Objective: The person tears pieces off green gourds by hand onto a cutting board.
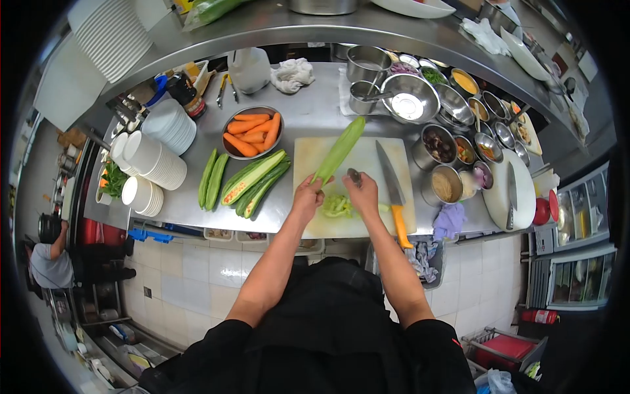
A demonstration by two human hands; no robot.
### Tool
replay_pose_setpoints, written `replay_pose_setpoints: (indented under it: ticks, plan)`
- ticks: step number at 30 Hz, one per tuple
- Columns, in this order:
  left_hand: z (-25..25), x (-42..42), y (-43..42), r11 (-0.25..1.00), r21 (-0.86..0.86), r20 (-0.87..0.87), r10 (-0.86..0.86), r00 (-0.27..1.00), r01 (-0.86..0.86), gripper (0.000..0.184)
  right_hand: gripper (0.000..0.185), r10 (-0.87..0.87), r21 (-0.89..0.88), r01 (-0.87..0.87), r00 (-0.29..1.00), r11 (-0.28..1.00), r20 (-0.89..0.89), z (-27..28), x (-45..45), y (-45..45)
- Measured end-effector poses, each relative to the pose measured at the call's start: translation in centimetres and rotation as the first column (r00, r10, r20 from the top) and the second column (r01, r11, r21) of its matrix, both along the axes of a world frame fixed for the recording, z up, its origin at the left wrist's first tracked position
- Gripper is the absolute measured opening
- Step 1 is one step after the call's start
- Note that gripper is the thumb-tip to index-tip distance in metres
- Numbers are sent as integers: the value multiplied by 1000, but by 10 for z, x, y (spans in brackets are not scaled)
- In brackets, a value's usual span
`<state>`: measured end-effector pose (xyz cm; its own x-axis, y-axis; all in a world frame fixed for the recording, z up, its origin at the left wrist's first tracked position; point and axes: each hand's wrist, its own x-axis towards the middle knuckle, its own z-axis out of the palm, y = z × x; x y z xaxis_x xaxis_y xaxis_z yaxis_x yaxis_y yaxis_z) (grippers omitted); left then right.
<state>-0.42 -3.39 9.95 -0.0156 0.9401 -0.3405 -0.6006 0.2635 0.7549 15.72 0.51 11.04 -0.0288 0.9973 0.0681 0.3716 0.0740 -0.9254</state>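
My left hand (306, 199) is closed around the lower end of a long pale-green cucumber half (341, 150), which slants up and away over the white cutting board (305, 226). In my right hand (363, 196) is a small metal spoon (354, 176), its rounded end just right of the cucumber half and apart from it. Green cucumber scrapings (336, 206) lie on the board between my hands. A large knife (391, 177) with a yellow handle rests along the board's right side. Cut cucumbers (254, 184), some showing seeds, lie left of the board.
A metal bowl of carrots (252, 132) stands behind the cucumbers. Stacked white bowls (154, 161) are at the left. Metal pots and ingredient bowls (434, 146) crowd the right. A steel shelf (262, 38) crosses overhead. Another person (51, 262) is far left.
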Motion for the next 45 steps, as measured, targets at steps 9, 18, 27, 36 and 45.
replay_pose_setpoints:
  ticks: [9,18,27,36,45]
  plan:
    - [-11,21,-4,981,154,304,66,950,-117,26,26,134,-63,-143,982,988,-134,3,-19,-28]
    - [15,-16,-21,947,231,251,163,954,-222,30,13,138,218,-212,940,953,313,-15,-13,-39]
    - [1,-233,-117,769,114,-383,618,686,-629,21,13,58,138,-114,933,984,356,-7,22,-26]
    - [-43,-293,-94,657,-65,-923,246,295,-751,41,15,87,207,-167,933,964,351,5,-1,-19]
    - [45,-64,-32,774,424,-593,630,502,-471,24,17,-37,167,-15,952,986,304,10,31,-12]
